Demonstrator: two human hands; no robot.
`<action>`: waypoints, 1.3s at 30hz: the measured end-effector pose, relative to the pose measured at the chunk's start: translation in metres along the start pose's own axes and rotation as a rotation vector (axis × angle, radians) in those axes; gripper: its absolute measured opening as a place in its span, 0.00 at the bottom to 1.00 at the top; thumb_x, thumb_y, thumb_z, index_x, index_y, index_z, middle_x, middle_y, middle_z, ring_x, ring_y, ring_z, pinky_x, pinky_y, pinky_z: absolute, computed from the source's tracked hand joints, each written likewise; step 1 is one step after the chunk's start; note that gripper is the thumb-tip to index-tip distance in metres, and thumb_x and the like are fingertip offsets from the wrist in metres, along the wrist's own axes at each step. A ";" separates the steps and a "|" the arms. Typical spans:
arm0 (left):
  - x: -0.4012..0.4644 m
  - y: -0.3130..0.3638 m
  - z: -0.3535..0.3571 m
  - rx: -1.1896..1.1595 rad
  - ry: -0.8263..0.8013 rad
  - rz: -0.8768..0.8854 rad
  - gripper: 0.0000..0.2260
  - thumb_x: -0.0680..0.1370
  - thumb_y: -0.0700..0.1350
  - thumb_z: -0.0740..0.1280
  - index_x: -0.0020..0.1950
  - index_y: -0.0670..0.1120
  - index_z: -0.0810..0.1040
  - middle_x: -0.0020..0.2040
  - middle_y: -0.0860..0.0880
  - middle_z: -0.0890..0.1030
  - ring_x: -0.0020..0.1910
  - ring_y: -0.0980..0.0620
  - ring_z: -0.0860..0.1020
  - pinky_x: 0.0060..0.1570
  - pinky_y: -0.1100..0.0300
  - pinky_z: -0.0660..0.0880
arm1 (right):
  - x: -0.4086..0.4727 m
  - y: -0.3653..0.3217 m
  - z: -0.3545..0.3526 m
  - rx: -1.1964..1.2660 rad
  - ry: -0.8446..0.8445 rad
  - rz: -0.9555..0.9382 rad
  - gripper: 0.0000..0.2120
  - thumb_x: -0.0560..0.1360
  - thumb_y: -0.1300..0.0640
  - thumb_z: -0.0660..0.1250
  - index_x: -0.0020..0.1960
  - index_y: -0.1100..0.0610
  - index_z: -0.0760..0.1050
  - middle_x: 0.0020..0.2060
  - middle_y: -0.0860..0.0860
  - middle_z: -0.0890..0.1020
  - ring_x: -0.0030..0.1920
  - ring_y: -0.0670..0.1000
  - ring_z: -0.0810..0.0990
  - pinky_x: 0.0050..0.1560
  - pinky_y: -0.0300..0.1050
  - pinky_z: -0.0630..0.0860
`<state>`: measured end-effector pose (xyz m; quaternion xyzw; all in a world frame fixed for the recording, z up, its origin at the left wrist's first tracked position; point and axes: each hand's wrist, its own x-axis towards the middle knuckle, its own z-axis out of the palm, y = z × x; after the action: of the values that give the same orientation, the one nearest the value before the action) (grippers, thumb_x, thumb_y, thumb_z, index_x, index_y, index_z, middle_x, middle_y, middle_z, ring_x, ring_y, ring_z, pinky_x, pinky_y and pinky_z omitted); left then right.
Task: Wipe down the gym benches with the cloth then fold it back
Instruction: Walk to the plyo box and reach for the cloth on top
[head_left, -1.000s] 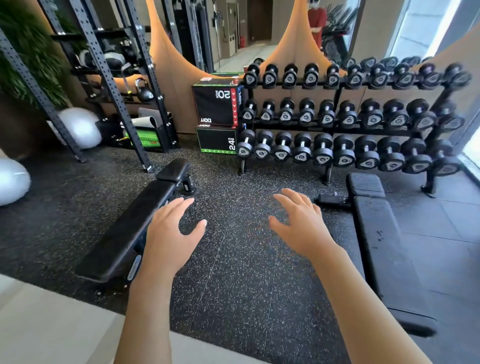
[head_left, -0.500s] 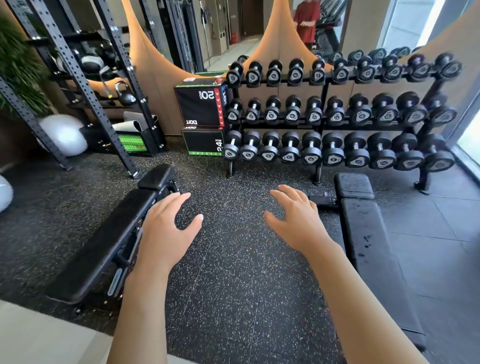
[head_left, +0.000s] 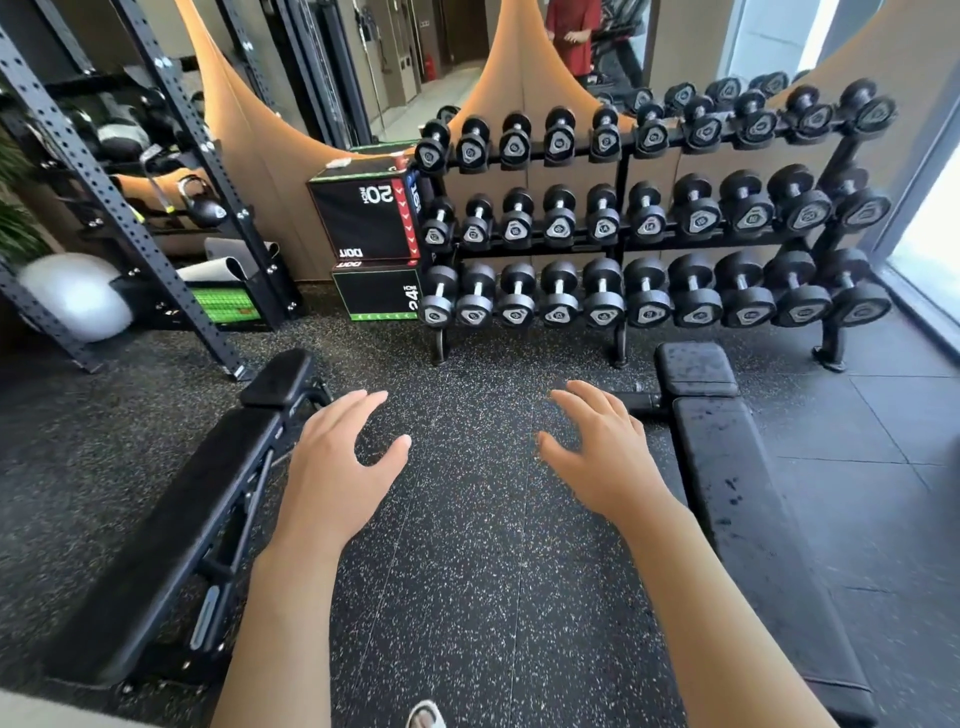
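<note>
Two black padded gym benches stand on the speckled rubber floor. The left bench (head_left: 171, 525) runs diagonally from the lower left toward the middle. The right bench (head_left: 743, 509) runs along the right side and shows wet spots on its pad. My left hand (head_left: 337, 467) hovers palm down beside the left bench's upper end, fingers spread and holding nothing. My right hand (head_left: 602, 447) hovers just left of the right bench, fingers relaxed, also holding nothing. No cloth is in sight.
A three-tier dumbbell rack (head_left: 649, 223) fills the back wall. Two stacked black plyo boxes (head_left: 369, 244) stand to its left. A black steel rig (head_left: 171, 171) and a grey exercise ball (head_left: 78, 296) are at the far left. A person in red (head_left: 571, 31) stands in the background.
The view has moved forward and slightly left between the benches. Both hands stay held out in front, open, in nearly the same pose.
</note>
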<state>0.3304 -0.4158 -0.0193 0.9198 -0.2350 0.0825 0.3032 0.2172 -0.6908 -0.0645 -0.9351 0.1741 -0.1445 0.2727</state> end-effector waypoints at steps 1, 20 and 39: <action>0.009 -0.007 0.000 0.000 -0.003 0.004 0.26 0.79 0.58 0.70 0.76 0.58 0.72 0.76 0.58 0.71 0.77 0.56 0.64 0.77 0.42 0.65 | 0.009 -0.003 0.005 -0.004 0.000 0.005 0.30 0.79 0.39 0.62 0.79 0.46 0.64 0.79 0.44 0.62 0.80 0.50 0.57 0.78 0.62 0.56; 0.197 -0.228 -0.073 0.165 0.070 0.014 0.27 0.79 0.61 0.68 0.76 0.55 0.72 0.77 0.51 0.72 0.77 0.47 0.67 0.74 0.41 0.68 | 0.216 -0.190 0.147 -0.210 -0.037 -0.059 0.31 0.80 0.38 0.61 0.80 0.48 0.62 0.80 0.47 0.60 0.80 0.51 0.55 0.78 0.60 0.55; 0.339 -0.281 -0.035 0.277 0.066 -0.102 0.30 0.78 0.67 0.63 0.78 0.59 0.67 0.80 0.53 0.67 0.80 0.42 0.62 0.73 0.28 0.63 | 0.381 -0.225 0.211 -0.317 -0.087 -0.123 0.36 0.78 0.32 0.59 0.81 0.48 0.60 0.82 0.50 0.56 0.82 0.55 0.49 0.80 0.66 0.49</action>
<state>0.7624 -0.3258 -0.0376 0.9604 -0.1642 0.1288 0.1846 0.6917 -0.5700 -0.0420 -0.9807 0.1250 -0.0910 0.1198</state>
